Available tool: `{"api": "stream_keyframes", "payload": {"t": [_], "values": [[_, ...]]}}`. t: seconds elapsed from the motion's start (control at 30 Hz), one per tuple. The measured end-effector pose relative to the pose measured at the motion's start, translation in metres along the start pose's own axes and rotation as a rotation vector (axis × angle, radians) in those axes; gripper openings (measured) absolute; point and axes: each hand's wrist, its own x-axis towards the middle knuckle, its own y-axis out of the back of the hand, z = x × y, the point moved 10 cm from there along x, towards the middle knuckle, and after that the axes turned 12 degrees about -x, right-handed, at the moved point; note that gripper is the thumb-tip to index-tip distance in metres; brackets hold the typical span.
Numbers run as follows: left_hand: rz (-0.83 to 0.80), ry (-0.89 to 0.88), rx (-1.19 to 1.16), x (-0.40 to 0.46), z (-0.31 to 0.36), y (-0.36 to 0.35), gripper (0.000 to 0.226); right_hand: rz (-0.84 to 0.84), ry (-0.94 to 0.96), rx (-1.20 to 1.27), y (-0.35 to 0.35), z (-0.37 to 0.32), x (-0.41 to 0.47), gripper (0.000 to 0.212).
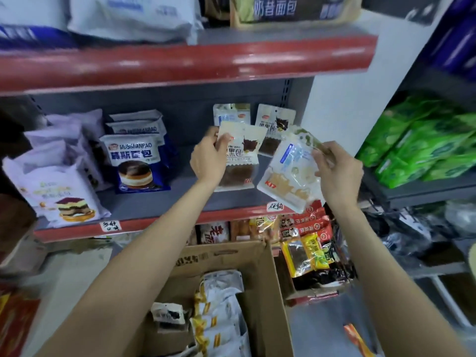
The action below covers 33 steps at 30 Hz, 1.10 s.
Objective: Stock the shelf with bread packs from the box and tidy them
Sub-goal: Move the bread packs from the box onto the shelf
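Note:
My left hand [210,158] grips a white bread pack with dark brown bread [242,161] by its left edge, upright over the middle shelf [154,202]. My right hand [337,173] pinches a white pack of pale bread [291,173] by its right edge, tilted, just in front of the shelf's right end. Two more such packs [231,113] [277,119] stand against the shelf's back wall behind them. The open cardboard box [262,274] sits below my arms and holds several white and yellow bread packs [221,313].
Blue-and-white mousse bread packs [135,161] and white cake packs [61,191] fill the shelf's left half. A red-edged upper shelf [180,63] hangs overhead. Red and yellow snack packs [311,240] crowd the lower right. Green packs [425,143] sit on a neighbouring rack.

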Motion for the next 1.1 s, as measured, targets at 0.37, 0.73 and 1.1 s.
{"api": "stream_keyframes", "payload": {"t": [0.37, 0.73, 1.1], "values": [[-0.284, 0.381, -0.378, 0.038, -0.069, -0.111, 0.043, -0.114, 0.069, -0.260, -0.084, 0.004, 0.076, 0.023], [-0.139, 0.130, 0.246, 0.062, -0.076, -0.067, 0.032, -0.163, -0.061, -0.110, -0.127, 0.021, 0.095, 0.027], [-0.132, 0.363, -0.416, 0.002, -0.101, -0.078, 0.057, -0.203, 0.121, 0.017, -0.122, 0.006, 0.021, 0.062]]}}
